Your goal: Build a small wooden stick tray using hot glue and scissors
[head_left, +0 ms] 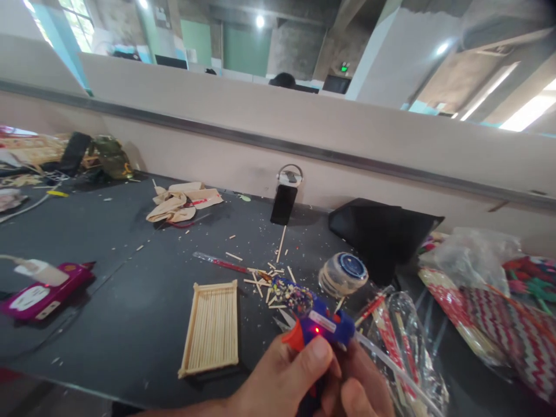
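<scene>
A blue glue gun (324,320) with an orange trigger and a lit red light is in front of me, at the bottom centre. My left hand (286,373) is closed on it, the thumb lying along its side below the light. Around its rear and handle is my right hand (365,382), fingers curled; the handle is mostly hidden by the hands. A translucent glue stick (402,375) sticks out of the gun's back end. Left of the hands, a small rectangular tray made of wooden sticks (212,330) lies on the dark table (143,313).
Short cut sticks (260,284) lie scattered beyond the gun, near a clear jar with a blue lid (343,275). A phone (284,204) leans on a stand. Plastic-wrapped packs (403,341) lie right; a purple power strip (47,292) lies left.
</scene>
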The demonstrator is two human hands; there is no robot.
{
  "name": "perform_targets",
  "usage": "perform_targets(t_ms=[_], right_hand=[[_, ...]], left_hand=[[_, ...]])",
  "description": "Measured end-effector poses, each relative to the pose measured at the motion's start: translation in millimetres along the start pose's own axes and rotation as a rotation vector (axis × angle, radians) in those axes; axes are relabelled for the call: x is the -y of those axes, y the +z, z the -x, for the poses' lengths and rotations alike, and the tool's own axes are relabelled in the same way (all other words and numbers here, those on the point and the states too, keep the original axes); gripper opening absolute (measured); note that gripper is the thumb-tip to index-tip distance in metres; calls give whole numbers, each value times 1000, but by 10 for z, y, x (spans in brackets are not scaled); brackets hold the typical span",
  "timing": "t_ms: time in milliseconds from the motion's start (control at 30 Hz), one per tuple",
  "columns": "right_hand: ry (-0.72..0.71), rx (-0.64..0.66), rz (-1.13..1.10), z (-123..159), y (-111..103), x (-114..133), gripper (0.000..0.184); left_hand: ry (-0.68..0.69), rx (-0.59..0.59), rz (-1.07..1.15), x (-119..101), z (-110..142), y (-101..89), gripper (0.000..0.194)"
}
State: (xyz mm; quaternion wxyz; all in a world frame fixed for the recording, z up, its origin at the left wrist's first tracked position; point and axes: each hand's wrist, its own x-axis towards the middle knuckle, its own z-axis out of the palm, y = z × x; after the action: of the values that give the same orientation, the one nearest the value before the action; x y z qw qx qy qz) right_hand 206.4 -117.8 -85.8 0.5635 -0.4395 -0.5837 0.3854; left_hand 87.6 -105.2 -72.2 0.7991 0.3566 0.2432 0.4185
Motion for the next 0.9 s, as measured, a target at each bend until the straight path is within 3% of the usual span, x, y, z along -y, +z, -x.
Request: perform_targets(t_ms=[133,233,333,367,433,500,600,733,900], right_hand=[[338,58,-162,-32,33,-23,29],[373,-35,-313,-178,33,39,24],[303,-133,-368,-282,18,88,22],[276,-144,-342,-291,10,80,19],[219,-152,-219,-275,3,16,23],[172,-105,-10,-246,34,-87,31],[-21,25,375,-236,175,-228,31],[-311,125,659,-272,425,-310,25],[-337,169,765,-245,578,-381,24]], left_hand=[[-64,20,42,-76,107,-10,59],[-99,34,-271,-249,354,-143,58],[-130,-175,-706,-470,636,-463,58],[-92,-228,-901,-547,700,-611,46],[141,-380,-1242,-691,748,-941,30],[329,-456,-1502,-805,696,-1269,23],[352,-381,-1700,-892,527,-1647,27],[264,-205,-1769,-884,343,-1875,32],[265,-193,-1790,-799,257,-1943,21]])
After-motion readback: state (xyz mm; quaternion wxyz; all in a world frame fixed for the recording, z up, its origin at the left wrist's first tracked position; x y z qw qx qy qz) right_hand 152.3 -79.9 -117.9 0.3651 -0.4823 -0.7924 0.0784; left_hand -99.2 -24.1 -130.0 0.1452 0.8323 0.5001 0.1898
